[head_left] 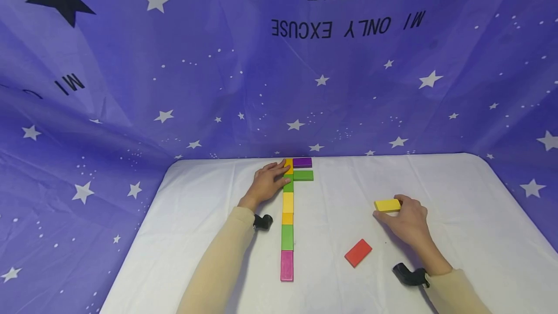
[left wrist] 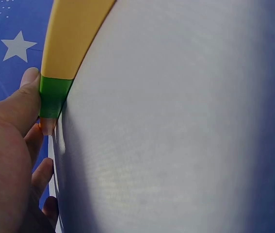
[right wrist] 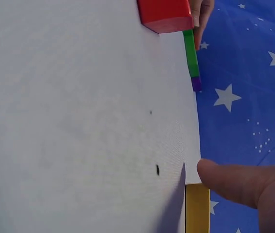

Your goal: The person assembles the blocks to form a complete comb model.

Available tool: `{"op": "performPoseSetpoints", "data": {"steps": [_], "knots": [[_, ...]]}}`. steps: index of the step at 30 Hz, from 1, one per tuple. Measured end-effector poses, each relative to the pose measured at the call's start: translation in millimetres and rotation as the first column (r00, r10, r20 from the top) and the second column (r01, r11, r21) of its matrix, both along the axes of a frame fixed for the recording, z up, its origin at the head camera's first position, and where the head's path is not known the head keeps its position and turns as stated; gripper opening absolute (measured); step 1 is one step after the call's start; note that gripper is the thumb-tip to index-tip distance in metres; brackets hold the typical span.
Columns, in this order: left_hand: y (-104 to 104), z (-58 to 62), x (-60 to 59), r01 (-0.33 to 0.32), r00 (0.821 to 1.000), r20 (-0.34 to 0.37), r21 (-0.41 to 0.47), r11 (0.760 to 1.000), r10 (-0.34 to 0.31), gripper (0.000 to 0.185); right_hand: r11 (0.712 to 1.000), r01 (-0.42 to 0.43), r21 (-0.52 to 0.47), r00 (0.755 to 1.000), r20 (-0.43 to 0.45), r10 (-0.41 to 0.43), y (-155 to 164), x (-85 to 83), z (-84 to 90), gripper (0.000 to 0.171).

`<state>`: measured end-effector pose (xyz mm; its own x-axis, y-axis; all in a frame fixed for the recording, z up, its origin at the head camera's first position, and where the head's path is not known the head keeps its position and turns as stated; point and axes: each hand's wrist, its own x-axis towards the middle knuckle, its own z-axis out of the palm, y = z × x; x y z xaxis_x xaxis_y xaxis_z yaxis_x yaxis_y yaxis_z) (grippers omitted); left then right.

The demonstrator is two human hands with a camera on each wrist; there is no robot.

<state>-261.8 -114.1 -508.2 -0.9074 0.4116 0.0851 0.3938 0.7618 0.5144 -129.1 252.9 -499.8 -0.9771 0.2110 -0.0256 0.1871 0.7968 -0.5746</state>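
- Grip, right: your right hand (head_left: 407,222) pinches a yellow block (head_left: 387,205) between thumb and fingers, low over the counter (head_left: 457,197), right of centre.
- Grip, left: your left hand (head_left: 266,184) lies with fingers spread and straight against the far end of the block row (head_left: 287,229), touching its orange and green pieces.
- A purple block (head_left: 302,162) and green block (head_left: 302,175) adjoin the row's top.
- A red block (head_left: 358,252) lies loose near your right hand.

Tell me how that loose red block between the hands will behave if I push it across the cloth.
The red block lies flat with broad faces, so it will probably slide, not roll or tip. It looks rigid and light. The white cloth may wrinkle and drag it slightly.
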Motion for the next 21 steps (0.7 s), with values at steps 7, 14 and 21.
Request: {"op": "performPoseSetpoints", "data": {"steps": [7,14,21], "knots": [[-1,-1.2,-1.0,-0.008,1.000,-0.004,-0.003,1.000,0.008,0.049,0.999,0.032,0.007,0.999,0.010,-0.032,-2,-2.2,2.3,0.075],[-1,-1.6,-0.3,-0.004,1.000,-0.003,-0.003,1.000,0.004,0.049,0.998,0.046,-0.039,0.998,0.035,-0.045,-1,-0.5,4.1,0.077],[-1,-1.3,-0.3,0.001,1.000,0.002,-0.005,1.000,-0.001,0.049,0.997,0.052,-0.064,0.999,0.004,-0.052,-4,-3.9,13.5,0.079]]}}
